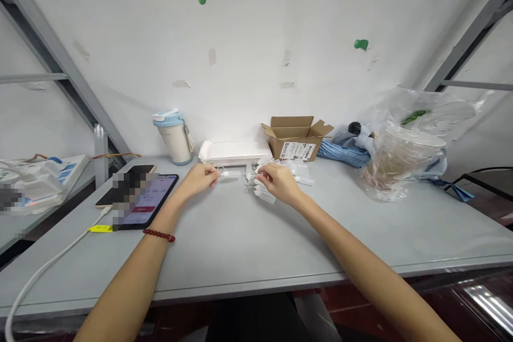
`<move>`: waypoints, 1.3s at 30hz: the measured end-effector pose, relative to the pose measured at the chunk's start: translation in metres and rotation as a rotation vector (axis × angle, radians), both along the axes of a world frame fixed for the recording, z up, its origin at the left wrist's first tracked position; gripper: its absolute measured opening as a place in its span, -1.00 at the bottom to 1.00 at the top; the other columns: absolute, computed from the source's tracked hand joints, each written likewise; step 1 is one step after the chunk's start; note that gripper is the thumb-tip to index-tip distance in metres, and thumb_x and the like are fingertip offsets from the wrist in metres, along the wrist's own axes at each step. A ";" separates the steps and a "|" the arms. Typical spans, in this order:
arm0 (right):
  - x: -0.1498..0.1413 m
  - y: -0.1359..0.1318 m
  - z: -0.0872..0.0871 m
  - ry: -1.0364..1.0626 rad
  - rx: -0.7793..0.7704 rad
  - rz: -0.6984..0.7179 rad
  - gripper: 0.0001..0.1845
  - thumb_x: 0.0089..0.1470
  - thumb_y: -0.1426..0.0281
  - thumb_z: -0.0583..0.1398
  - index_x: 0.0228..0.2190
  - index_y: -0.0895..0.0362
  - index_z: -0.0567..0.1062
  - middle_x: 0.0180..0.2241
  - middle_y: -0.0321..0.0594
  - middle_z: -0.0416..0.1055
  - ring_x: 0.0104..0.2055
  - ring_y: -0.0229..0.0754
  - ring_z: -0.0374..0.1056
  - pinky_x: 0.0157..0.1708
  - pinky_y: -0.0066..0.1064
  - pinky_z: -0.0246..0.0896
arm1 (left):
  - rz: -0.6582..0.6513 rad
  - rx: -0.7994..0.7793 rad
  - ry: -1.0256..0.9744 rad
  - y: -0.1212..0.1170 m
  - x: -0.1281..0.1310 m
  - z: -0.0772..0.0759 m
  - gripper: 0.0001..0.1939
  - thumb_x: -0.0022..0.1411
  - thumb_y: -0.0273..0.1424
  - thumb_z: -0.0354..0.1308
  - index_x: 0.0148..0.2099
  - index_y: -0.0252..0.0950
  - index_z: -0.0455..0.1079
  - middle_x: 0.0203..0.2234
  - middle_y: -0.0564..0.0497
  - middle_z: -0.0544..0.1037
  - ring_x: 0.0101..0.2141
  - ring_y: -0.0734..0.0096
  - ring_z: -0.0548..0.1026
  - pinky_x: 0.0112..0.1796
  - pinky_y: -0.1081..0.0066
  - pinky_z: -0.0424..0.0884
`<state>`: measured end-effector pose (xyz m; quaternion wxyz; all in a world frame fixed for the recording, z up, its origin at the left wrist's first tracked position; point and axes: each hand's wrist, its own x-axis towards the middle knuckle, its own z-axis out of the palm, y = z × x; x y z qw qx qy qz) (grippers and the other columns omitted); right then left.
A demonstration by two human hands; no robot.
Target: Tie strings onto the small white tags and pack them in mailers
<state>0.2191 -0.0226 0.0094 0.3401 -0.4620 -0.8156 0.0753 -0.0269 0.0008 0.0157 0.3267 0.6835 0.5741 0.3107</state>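
Observation:
My left hand [201, 179] is closed in a pinch at the end of a small translucent white piece with a thin wire loop [230, 175]. That piece lies just above or on the grey table; I cannot tell which. To its right, my right hand [276, 180] has its fingertips pressed together at the edge of a pile of similar translucent white pieces [301, 172]. What the right fingertips pinch is too small to make out. Several more of these pieces stick out below and to the right of that hand, which hides part of the pile.
Behind the hands are a white tray-like box [236, 152] and an open cardboard box [294, 141]. A cup [174, 138] and two phones [148, 203] with a white cable stand left. On the right are blue cloth [344, 154] and a plastic-bagged container [412, 155].

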 end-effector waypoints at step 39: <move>-0.005 -0.024 0.013 -0.794 -0.159 -0.004 -0.82 0.06 0.38 0.19 -0.27 0.20 0.48 -0.24 -0.07 0.50 -0.21 -0.03 0.43 -0.42 -0.41 0.10 | -0.049 0.192 0.415 -0.005 0.013 -0.014 -0.56 0.10 -0.39 -0.02 0.05 -0.37 0.24 -0.55 0.04 0.45 -0.42 0.23 0.44 -0.38 0.36 0.25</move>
